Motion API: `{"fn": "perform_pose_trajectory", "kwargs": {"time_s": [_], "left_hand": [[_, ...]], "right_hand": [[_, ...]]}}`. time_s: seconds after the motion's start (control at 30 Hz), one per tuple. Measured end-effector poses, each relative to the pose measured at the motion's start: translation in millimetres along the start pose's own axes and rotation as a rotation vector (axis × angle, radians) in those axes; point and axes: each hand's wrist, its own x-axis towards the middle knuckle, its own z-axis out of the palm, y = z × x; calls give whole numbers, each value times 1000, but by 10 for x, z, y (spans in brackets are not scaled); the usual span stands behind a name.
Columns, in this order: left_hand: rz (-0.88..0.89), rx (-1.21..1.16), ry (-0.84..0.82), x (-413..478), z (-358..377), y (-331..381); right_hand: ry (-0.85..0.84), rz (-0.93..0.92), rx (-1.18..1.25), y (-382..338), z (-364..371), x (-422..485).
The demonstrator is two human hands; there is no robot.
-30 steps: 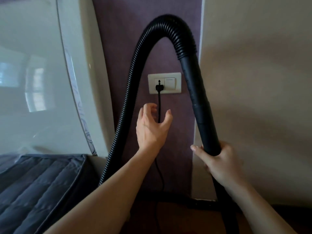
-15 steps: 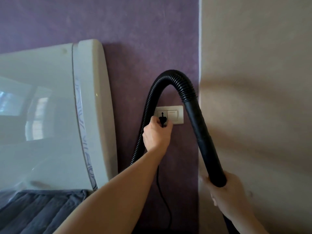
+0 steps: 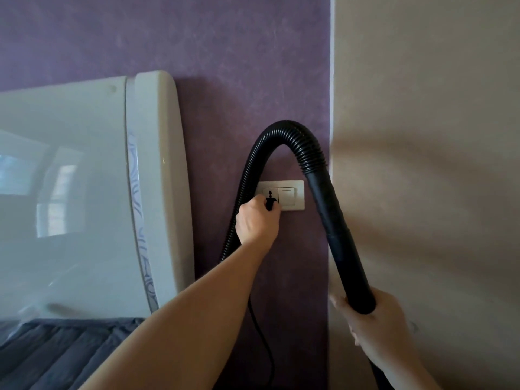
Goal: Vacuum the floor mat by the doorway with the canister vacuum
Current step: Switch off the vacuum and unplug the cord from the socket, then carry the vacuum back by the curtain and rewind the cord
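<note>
Head view: left hand (image 3: 257, 220) pinches the plug (image 3: 270, 203) at the wall socket (image 3: 292, 205). The right hand (image 3: 377, 327), at 5 o'clock, grips the vacuum hose (image 3: 289, 133), which arches over the socket's 12 o'clock. Mat unseen. Best to push the plug in straight and square, leaving the cord (image 3: 261, 333) slack.

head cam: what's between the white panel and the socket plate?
In the head view, a strip of bare purple wall, then the left run of the ribbed vacuum hose, hanging down across the left edge of the socket plate.
</note>
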Motion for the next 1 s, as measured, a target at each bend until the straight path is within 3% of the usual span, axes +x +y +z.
{"fn": "perform_pose_trajectory", "kwargs": {"time_s": [0.27,0.53,0.67,0.9,1.0], "left_hand": [[4,-94,11,-314,-19,-43],[-82,-289,-239,-1219,-10,-372],[-83,-362,-541,-1638,27,-677],[-22,-105,-1061,-2317,146,-1278],[11,-3,-1201,-2730,213,-1498]], "right_hand": [[37,-15,35,1,-50,4],[55,-82,41,-41,-138,-65],[99,-71,24,-50,-176,-113],[15,-117,-15,62,-353,-254],[5,-135,-21,141,-417,-330]]}}
